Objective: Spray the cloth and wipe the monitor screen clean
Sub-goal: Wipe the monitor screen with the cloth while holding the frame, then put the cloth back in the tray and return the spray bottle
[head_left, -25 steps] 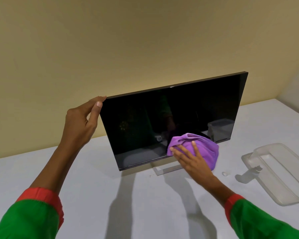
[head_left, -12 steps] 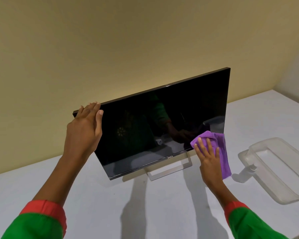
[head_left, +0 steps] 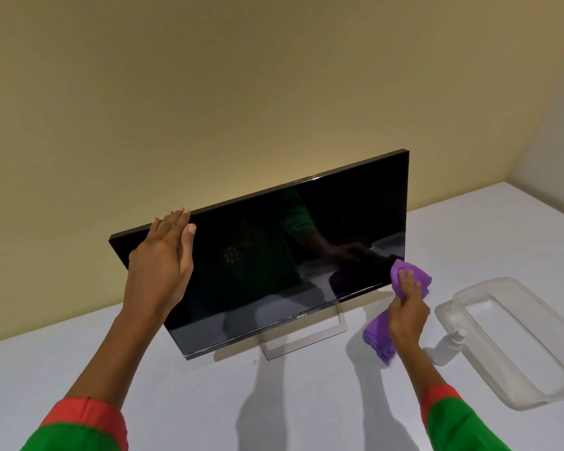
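The monitor point(head_left: 274, 265) stands tilted on the counter point(head_left: 176, 402), its glossy screen dark. The left hand point(head_left: 162, 265) lies flat and spread at its top corner. The right hand point(head_left: 409, 307) grips a bunched purple cloth point(head_left: 376, 336) at the lower right corner.

the cloth point(head_left: 412, 278) in the right hand point(head_left: 407, 312) is purple. the monitor point(head_left: 274, 262) under the left hand point(head_left: 160, 265) is black and shiny, with small silver letters on its bottom edge. both sleeves point(head_left: 88, 424) are green with red cuffs. the table point(head_left: 176, 402) below the hands is white. the wall point(head_left: 209, 92) behind is yellow-tan. the tray point(head_left: 515, 340) right of the right hand is see-through, and the bottle point(head_left: 450, 346) beside it is whitish.
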Tool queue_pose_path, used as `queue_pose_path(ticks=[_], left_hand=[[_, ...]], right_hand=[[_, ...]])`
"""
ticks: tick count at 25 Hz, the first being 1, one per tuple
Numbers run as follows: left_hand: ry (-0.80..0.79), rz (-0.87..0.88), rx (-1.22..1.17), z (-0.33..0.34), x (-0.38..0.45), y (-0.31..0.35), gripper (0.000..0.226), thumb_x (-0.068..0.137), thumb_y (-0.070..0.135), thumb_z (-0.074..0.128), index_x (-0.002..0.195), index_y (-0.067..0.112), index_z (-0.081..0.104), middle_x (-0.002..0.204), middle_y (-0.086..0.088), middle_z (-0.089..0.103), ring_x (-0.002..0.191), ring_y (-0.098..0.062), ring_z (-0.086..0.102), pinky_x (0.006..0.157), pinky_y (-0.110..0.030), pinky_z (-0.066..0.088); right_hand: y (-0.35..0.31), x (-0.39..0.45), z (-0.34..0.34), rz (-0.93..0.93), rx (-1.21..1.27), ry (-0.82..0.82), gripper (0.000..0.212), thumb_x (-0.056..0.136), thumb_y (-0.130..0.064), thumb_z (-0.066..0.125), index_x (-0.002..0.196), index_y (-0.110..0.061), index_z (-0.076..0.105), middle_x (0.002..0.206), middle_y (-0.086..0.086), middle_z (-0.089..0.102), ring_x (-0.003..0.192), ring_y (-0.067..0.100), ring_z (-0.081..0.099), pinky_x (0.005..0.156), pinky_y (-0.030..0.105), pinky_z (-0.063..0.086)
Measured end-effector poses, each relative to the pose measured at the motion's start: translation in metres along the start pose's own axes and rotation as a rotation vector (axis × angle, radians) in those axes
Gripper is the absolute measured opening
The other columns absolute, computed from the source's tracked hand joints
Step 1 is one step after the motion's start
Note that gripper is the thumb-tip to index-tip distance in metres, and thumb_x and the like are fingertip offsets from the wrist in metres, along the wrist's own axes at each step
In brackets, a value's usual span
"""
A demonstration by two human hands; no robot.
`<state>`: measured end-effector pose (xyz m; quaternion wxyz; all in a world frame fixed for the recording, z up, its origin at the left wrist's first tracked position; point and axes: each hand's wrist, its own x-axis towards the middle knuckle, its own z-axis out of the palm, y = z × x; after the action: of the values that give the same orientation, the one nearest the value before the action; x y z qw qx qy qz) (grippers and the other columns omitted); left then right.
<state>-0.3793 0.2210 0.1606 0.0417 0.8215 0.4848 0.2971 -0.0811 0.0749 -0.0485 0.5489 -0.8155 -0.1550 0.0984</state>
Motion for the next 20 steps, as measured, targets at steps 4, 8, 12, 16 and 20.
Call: queue_pose_path(ticks=[4, 8, 12, 16, 20], left_hand=[[-0.063, 0.008, -0.001, 0.006, 0.008, 0.019, 0.043, 0.098, 0.034, 0.031, 0.135, 0.019, 0.046, 0.143, -0.005, 0.045, 0.138, -0.027, 0.029, 0.104, -0.051, 0.033], [-0.098, 0.039, -0.025, 0.015, 0.014, 0.036, 0.044, 0.097, 0.036, 0.031, 0.136, 0.020, 0.045, 0.144, -0.003, 0.044, 0.139, -0.025, 0.027, 0.103, -0.049, 0.035], [-0.118, 0.100, -0.075, 0.022, 0.016, 0.059, 0.044, 0.096, 0.036, 0.035, 0.135, 0.021, 0.045, 0.143, -0.002, 0.045, 0.139, -0.025, 0.025, 0.102, -0.049, 0.037], [-0.110, 0.259, -0.186, 0.037, 0.012, 0.096, 0.040, 0.095, 0.028, 0.045, 0.134, 0.021, 0.047, 0.141, 0.003, 0.047, 0.133, -0.010, 0.021, 0.105, -0.038, 0.034], [-0.235, 0.402, -0.382, 0.057, 0.006, 0.142, 0.044, 0.093, 0.034, 0.046, 0.137, 0.027, 0.042, 0.141, 0.011, 0.045, 0.132, -0.009, 0.035, 0.109, -0.026, 0.032]], right_hand=[[-0.032, 0.021, -0.011, 0.145, 0.063, 0.007, 0.047, 0.095, -0.002, 0.042, 0.141, -0.013, 0.039, 0.138, 0.019, 0.048, 0.116, 0.042, 0.051, 0.101, 0.045, 0.041], [-0.051, 0.026, -0.016, 0.338, 0.245, 0.027, 0.042, 0.096, -0.014, 0.048, 0.137, -0.015, 0.044, 0.140, 0.014, 0.048, 0.119, 0.039, 0.051, 0.101, 0.046, 0.042], [-0.064, 0.015, -0.046, 0.403, 0.502, 0.004, 0.031, 0.094, -0.015, 0.052, 0.124, -0.012, 0.055, 0.122, 0.012, 0.061, 0.095, 0.028, 0.059, 0.088, 0.043, 0.050], [-0.089, 0.008, -0.088, 0.362, 0.615, -0.203, 0.026, 0.090, -0.002, 0.051, 0.109, -0.017, 0.062, 0.103, 0.009, 0.065, 0.085, 0.030, 0.063, 0.068, 0.035, 0.056], [-0.105, 0.013, -0.126, 0.243, 0.751, -0.469, 0.026, 0.091, -0.006, 0.049, 0.107, -0.019, 0.065, 0.098, 0.006, 0.069, 0.087, 0.028, 0.065, 0.067, 0.033, 0.058]])
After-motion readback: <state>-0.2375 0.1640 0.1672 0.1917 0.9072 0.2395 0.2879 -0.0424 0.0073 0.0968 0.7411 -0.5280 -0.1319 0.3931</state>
